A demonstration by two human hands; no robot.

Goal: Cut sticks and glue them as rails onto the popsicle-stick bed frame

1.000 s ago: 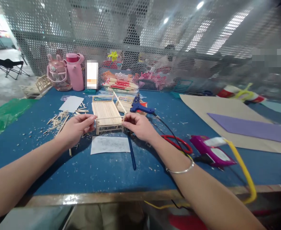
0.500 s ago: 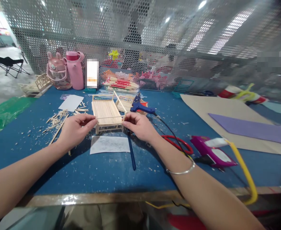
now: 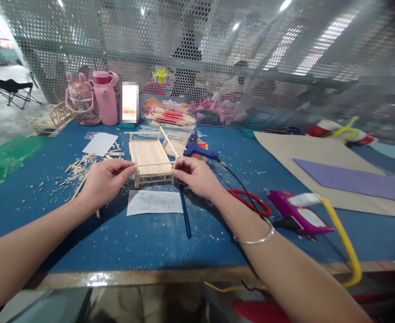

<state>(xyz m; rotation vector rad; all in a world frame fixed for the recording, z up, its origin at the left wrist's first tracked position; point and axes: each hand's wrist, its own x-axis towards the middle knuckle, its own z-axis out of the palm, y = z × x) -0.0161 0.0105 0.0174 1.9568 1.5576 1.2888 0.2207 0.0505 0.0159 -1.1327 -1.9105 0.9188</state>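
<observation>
Work piece: small slatted frame of pale wooden sticks [image 3: 148,152], set on blue tabletop [image 3: 116,251], between both hands, just beyond white paper sheet [image 3: 154,202].
Cross-stick: thin pale wooden stick [image 3: 153,164], spanning the frame's near end; seating along full length, cannot tell.
Left hand [image 3: 105,181]: thumb and finger narrowed onto the stick's left end, near the frame's left corner.
Right hand [image 3: 199,178]: fingertips pinched at the stick's right end, by the right corner; grip on frame too, cannot tell.
Handling: best held level, parallel to the near edge, ends even at both corners; light, equal pressure advised against bowing.
Rail: slender slanted wooden rail [image 3: 168,142], just beyond right fingertips; probably easily knocked.
Glue gun: blue pistol-shaped glue gun [image 3: 199,151], just beyond right hand; black cord [image 3: 232,172] near forearm, best left undragged.
</observation>
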